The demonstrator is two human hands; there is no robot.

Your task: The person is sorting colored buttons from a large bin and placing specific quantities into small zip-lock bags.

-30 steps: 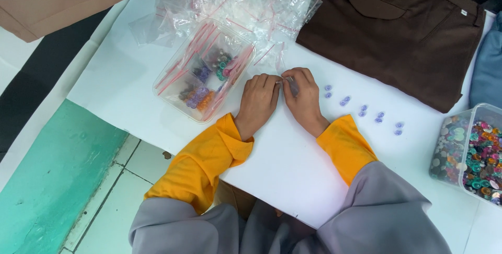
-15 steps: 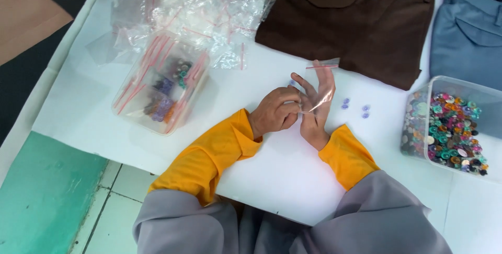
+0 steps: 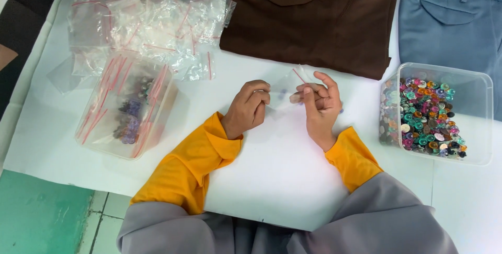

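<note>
Clear plastic bag (image 3: 286, 88), small with a red strip, is held just above the white bench (image 3: 272, 181), pinched between the left hand (image 3: 250, 106) and right hand (image 3: 318, 105). Near the right hand sits a tub of coloured buttons (image 3: 436, 113); brown trousers (image 3: 314, 19) lie beyond.

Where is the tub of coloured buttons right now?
In the head view, the clear tub of buttons sits at the right of the white table, beyond the right hand, just below the blue trousers.
</note>
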